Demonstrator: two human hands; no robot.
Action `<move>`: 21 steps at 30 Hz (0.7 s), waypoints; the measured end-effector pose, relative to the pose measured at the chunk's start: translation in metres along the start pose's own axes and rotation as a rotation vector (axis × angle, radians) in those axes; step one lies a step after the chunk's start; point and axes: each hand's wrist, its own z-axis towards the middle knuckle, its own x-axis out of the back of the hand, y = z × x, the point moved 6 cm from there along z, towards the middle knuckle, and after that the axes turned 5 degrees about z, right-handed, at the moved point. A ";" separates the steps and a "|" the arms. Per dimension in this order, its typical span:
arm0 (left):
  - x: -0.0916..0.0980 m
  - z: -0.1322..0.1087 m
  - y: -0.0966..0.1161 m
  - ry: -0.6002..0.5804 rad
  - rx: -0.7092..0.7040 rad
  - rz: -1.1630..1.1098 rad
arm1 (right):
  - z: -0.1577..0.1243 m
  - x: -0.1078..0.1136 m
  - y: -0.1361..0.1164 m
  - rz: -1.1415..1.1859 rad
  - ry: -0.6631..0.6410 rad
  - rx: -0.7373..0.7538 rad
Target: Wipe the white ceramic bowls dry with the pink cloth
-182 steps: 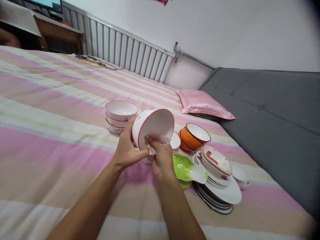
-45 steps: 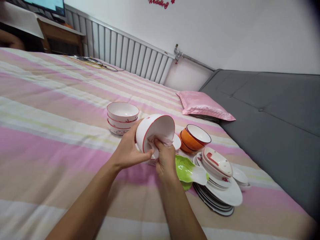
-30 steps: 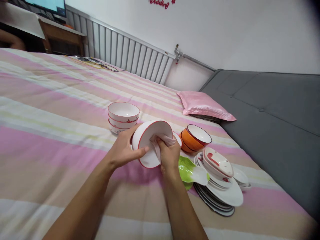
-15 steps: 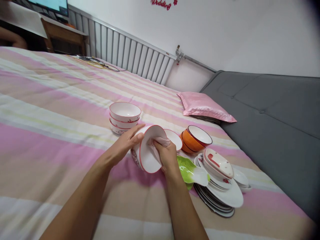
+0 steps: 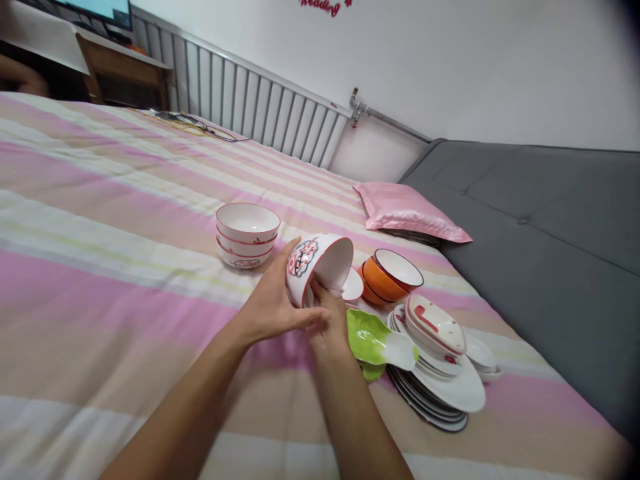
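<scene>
My left hand (image 5: 273, 308) grips a white bowl with a red rim and a red flower print (image 5: 313, 263), held tilted with its mouth turned to the right. My right hand (image 5: 327, 327) sits under and in front of the bowl, fingers closed against its inside; the pinkish cloth seen earlier is hidden or barely visible there. Both hands hover above the striped bedspread (image 5: 125, 267), between a stack of three white bowls (image 5: 247, 233) and a green leaf-shaped dish (image 5: 373, 339).
Right of my hands lie nested orange bowls (image 5: 387, 273), a small white dish (image 5: 353, 285), and a stack of plates (image 5: 440, 393) topped with a red-patterned oval dish (image 5: 435, 323). A pink pillow (image 5: 407, 212), a grey headboard (image 5: 550, 220) and a radiator (image 5: 250, 100) lie beyond.
The bowl has been turned in my hands: its mouth faced me before, now its flowered outer side shows and the mouth points right. My right hand has slipped lower under the rim.
</scene>
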 end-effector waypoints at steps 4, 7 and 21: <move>0.003 0.002 0.000 0.056 -0.011 0.023 | -0.006 -0.002 0.003 0.115 0.047 -0.063; 0.007 0.003 0.001 0.075 0.004 0.054 | -0.005 -0.001 -0.003 0.052 0.093 -0.010; 0.018 0.000 -0.010 -0.155 0.110 -0.045 | 0.002 0.005 -0.045 -0.353 -0.016 0.338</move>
